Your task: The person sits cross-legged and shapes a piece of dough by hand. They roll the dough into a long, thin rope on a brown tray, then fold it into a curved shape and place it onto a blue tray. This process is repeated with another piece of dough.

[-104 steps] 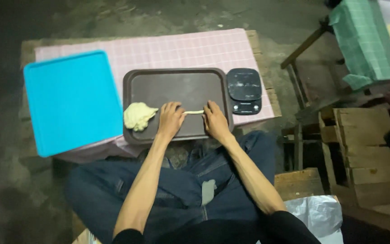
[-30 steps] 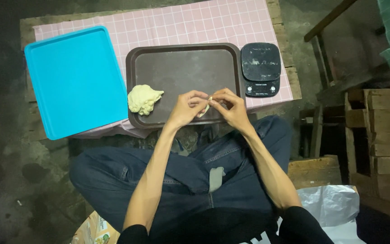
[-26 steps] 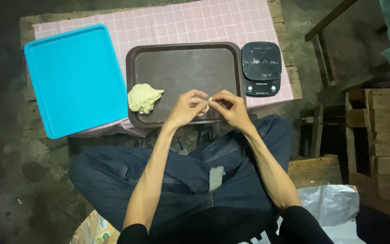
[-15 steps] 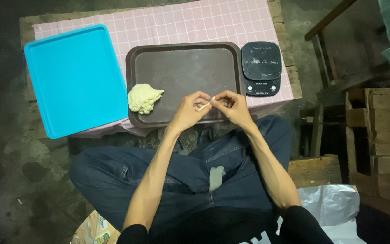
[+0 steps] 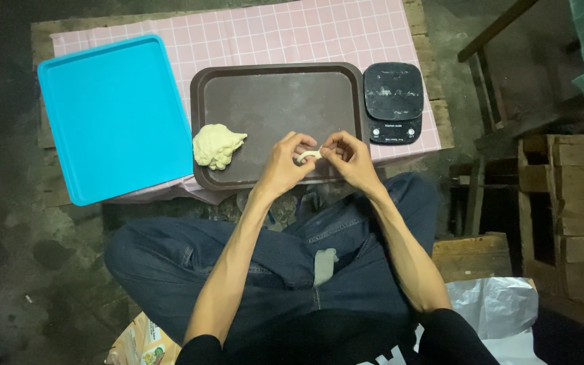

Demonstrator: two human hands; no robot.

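A small pale strip of dough [image 5: 309,156] is pinched between my left hand [image 5: 285,160] and my right hand [image 5: 349,154], just above the near edge of a brown tray [image 5: 285,101]. Both hands grip it with thumb and fingertips, one at each end. A bigger lump of pale dough [image 5: 216,144] lies at the tray's near left corner, apart from my hands.
An empty bright blue tray [image 5: 113,115] lies left of the brown one on a pink checked cloth [image 5: 272,34]. A black kitchen scale [image 5: 392,101] stands to the right. Wooden crates [image 5: 569,203] and a white bag [image 5: 501,307] sit at my right; my crossed legs are below.
3.5 s ago my hands rolled the dough strip flat on the tray. Since then they have lifted it and hold it between the fingers, bending it a little; the view shifted slightly.
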